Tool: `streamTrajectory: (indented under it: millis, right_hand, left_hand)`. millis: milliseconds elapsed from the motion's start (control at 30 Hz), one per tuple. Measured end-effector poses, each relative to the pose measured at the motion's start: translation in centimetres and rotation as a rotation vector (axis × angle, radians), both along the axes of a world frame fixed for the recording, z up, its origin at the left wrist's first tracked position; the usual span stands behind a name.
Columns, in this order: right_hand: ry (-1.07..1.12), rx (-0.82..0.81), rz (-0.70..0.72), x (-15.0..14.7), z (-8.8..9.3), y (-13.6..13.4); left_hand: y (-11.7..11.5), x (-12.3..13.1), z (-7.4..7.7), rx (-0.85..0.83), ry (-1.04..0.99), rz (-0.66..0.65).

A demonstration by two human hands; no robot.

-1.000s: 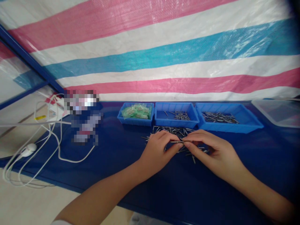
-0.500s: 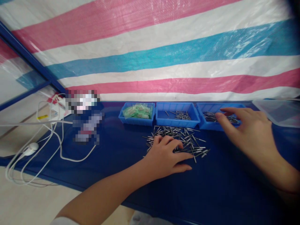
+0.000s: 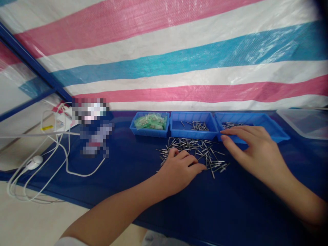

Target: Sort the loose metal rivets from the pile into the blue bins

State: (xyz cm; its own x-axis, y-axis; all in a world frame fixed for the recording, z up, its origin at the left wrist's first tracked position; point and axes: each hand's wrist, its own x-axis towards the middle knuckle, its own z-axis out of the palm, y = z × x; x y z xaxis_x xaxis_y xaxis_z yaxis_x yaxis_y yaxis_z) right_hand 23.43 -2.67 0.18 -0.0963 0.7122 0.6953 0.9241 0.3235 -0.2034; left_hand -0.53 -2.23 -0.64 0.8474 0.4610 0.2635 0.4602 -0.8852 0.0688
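A loose pile of metal blind rivets (image 3: pixel 207 153) lies on the blue tabletop (image 3: pixel 217 205). My left hand (image 3: pixel 181 167) rests at the pile's near left side, fingers curled down and the thumb drawn in beneath them. Whatever its fingertips grip is hidden. Over the near edge of the right blue bin (image 3: pixel 275 131) hovers my right hand (image 3: pixel 256 147), open, its thumb and fingers apart with nothing visible between them. More rivets (image 3: pixel 232 125) lie at that bin's left end. The middle blue bin (image 3: pixel 174 129) holds a smaller group of rivets (image 3: pixel 200 126).
On the left, a third blue bin (image 3: pixel 148 133) holds clear bags with green-tinted contents (image 3: pixel 151 121). A translucent plastic lid (image 3: pixel 304 123) is at the far right. White cables (image 3: pixel 66 160) loop over the table's left end. A striped tarp (image 3: pixel 164 68) hangs behind.
My right hand has moved left and slightly toward me, from over the rivets in the right bin to its near edge. My left thumb and fingers have drawn together over the pile.
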Motion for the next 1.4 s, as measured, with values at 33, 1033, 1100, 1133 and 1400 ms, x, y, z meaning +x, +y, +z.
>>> streamTrajectory:
  millis: [33, 1033, 1100, 1133, 1400]
  right_hand:
    - [-0.003, 0.009, 0.007, -0.1, 0.1, -0.1]
    - [0.028, 0.055, 0.087, -1.3, 1.2, -1.2]
    - [0.027, 0.053, 0.089, -1.3, 1.1, -1.1]
    - [0.025, 0.056, 0.089, -1.4, 1.1, -1.1]
    - [0.01, 0.076, 0.114, -1.5, 1.2, -1.2]
  left_hand:
    - [0.0, 0.0, 0.0, 0.002, 0.007, 0.002]
    - [-0.1, -0.2, 0.6, -0.031, 0.049, 0.028]
    - [-0.1, -0.2, 0.6, -0.026, 0.051, 0.027]
    - [-0.1, -0.2, 0.6, -0.021, 0.053, 0.027]
    - [-0.1, -0.2, 0.6, -0.049, 0.029, 0.026]
